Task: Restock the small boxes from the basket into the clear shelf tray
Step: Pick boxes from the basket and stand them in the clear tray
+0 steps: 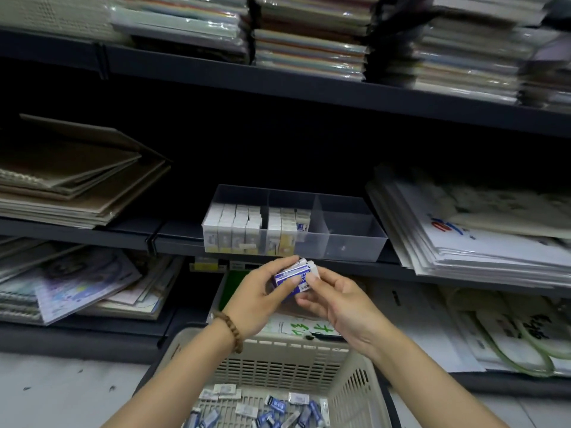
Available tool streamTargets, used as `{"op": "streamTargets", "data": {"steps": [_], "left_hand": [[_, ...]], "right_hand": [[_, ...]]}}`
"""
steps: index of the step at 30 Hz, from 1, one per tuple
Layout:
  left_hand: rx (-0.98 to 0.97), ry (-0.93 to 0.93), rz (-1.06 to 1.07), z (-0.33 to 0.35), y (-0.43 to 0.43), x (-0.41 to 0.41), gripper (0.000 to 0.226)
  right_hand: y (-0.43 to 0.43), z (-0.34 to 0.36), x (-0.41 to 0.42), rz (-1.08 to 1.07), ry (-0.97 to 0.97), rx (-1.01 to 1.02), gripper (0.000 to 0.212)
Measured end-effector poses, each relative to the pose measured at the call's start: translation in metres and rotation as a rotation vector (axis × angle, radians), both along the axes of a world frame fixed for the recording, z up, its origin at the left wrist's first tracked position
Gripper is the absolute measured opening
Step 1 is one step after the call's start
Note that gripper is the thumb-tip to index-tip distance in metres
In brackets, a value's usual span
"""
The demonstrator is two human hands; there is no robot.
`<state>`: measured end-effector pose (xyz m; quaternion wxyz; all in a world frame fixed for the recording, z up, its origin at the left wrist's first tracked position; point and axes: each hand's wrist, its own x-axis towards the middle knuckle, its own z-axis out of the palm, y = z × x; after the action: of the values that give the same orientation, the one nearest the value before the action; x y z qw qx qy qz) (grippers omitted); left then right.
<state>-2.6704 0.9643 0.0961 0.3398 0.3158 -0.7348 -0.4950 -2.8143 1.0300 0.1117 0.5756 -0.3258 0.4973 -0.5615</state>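
My left hand (261, 296) and my right hand (335, 304) together hold a small stack of blue-and-white boxes (295, 278) just below the shelf edge. The left fingers curl round the stack's left side and the right fingertips pinch its right end. The clear shelf tray (352, 239) stands on the middle shelf directly above. Its left and middle compartments hold rows of white boxes (238, 223), and the right compartment holds nothing. Below my arms the beige plastic basket (272, 356) contains several loose small boxes (275, 410).
Brown sketch pads (74, 177) lie left of the tray and white paper bags (482, 230) lie to its right. Wrapped notebook stacks (309, 35) fill the top shelf. Notebooks (80, 285) and bags (509, 332) crowd the lower shelf behind the basket.
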Motion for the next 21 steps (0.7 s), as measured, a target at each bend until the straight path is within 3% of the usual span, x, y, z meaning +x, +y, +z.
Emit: {"op": "streamTargets", "data": {"steps": [4, 7, 11, 16, 21], "left_hand": [[-0.168, -0.097, 0.009, 0.001, -0.003, -0.007, 0.042], [-0.216, -0.066, 0.012, 0.010, -0.007, -0.012, 0.045], [-0.201, -0.041, 0.056, 0.023, -0.022, -0.008, 0.069], [-0.559, -0.453, 0.225, 0.028, -0.051, 0.012, 0.083], [-0.573, -0.682, 0.233, 0.016, -0.063, 0.018, 0.089]], "right_hand": [[-0.002, 0.005, -0.008, -0.008, 0.078, -0.057, 0.032], [-0.006, 0.018, -0.016, 0.010, 0.161, -0.103, 0.035], [-0.022, 0.047, -0.034, -0.046, 0.370, -0.174, 0.029], [-0.062, 0.084, -0.065, -0.053, 0.728, -0.182, 0.025], [-0.099, 0.086, -0.070, 0.131, 1.030, -0.058, 0.042]]}}
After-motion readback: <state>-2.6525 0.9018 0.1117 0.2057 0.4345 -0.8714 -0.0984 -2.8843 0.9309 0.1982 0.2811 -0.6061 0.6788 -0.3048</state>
